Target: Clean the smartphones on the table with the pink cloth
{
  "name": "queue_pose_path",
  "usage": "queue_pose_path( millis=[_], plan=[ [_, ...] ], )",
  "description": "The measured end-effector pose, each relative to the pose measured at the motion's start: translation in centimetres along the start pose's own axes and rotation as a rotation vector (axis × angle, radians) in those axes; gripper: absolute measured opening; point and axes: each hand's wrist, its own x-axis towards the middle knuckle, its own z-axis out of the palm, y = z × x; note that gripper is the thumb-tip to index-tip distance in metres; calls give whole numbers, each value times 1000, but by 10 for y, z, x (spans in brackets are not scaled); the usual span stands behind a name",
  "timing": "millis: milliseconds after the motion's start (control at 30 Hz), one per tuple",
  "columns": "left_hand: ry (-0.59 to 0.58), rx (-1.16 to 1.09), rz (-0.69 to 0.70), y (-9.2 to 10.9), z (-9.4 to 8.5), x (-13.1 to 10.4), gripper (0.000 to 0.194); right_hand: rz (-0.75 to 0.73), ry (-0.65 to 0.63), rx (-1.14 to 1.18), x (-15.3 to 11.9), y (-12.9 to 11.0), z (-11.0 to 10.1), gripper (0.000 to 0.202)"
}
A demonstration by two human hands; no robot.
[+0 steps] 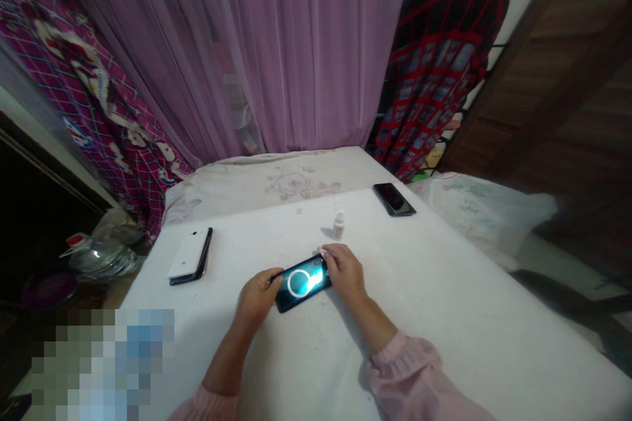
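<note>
A smartphone (299,284) with a shiny teal surface and a white ring on it is tilted a little above the white table cover. My left hand (257,296) is closed on its left end, thumb on top. At the far right corner of the phone, my right hand (345,273) is closed with thumb and fingers pinched on a small pale cloth (322,251), pressed to the phone; most of the cloth is hidden by the fingers. A small white bottle (338,225) stands upright just beyond my right hand.
Stacked phones (190,255), a white one on top, lie at the left. Dark phones (394,199) lie by the right edge. Beyond the table hang purple curtains (326,46). A water jug with a red cap (99,255) stands at left; a plastic bag (484,217) is at right.
</note>
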Motion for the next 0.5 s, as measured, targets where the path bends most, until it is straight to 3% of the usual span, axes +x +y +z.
queue_pose_path(
  millis=[233, 433, 500],
  plan=[
    [57, 83, 67, -7, 4, -1, 35, -61, -22, -138, 2, 1, 0, 24],
    [74, 384, 382, -3, 12, -10, 53, -92, -98, -313, 0, 6, 3, 23],
    [88, 520, 427, -2, 16, -16, 62, -108, -104, -362, -2, 7, 2, 23]
  ],
)
